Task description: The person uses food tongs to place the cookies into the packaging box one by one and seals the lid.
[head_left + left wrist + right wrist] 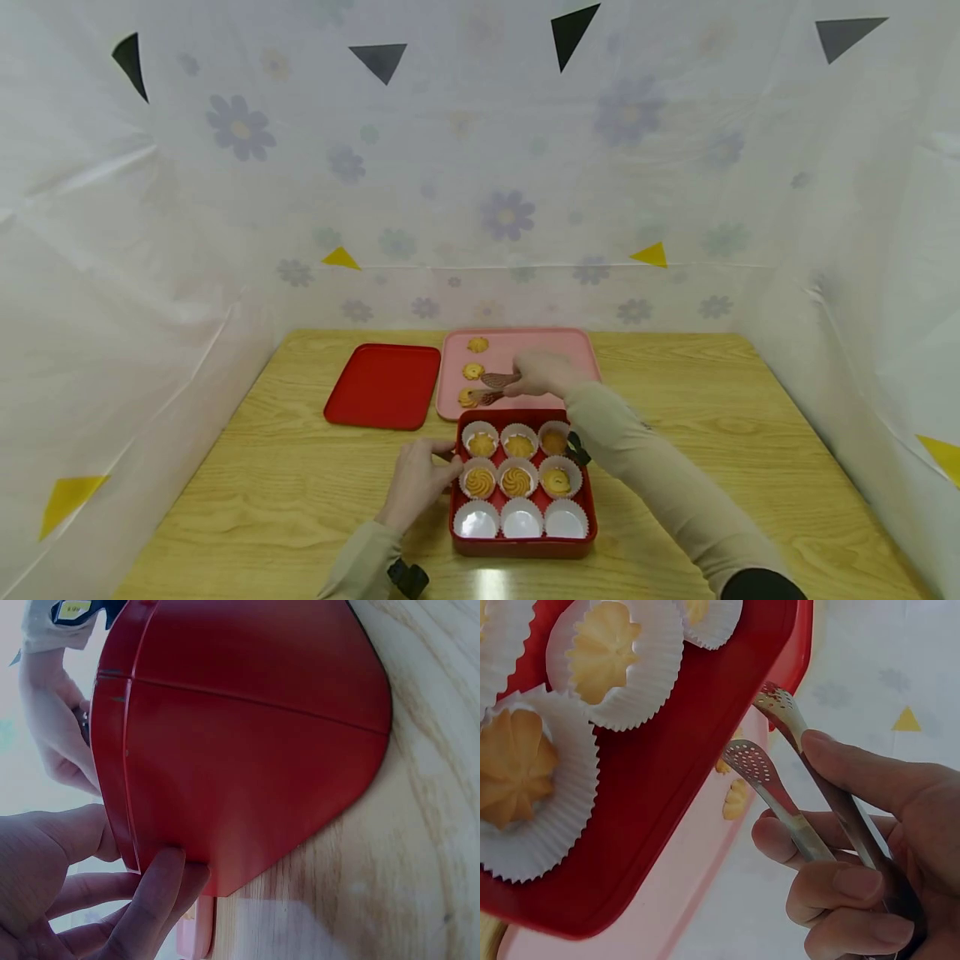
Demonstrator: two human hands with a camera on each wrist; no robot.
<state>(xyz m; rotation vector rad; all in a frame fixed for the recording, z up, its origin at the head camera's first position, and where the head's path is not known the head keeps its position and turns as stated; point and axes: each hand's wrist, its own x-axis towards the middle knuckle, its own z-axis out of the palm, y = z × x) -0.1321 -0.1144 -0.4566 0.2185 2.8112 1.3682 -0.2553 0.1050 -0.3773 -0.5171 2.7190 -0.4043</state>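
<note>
My right hand (543, 372) grips metal tongs (810, 802) with perforated heads. The tong heads are spread apart beside the nearest cookie (467, 398) on the pink tray (555, 346). Further back on that tray lie a star-shaped cookie (477, 344) and another piped cookie (473, 372). My left hand (420, 479) holds the left wall of a red box (247, 772), thumb at the rim and fingertips against the outer side. Inside the box stand rows of white paper cups; the back and middle rows contain cookies (604, 652). The front-row cups (522, 520) hold nothing.
An empty red tray (384, 386) lies to the left of the pink tray. All stands on a wood-grain table (285, 483). White flowered sheeting (450, 167) hangs behind and at both sides, with black, grey and yellow triangles on it.
</note>
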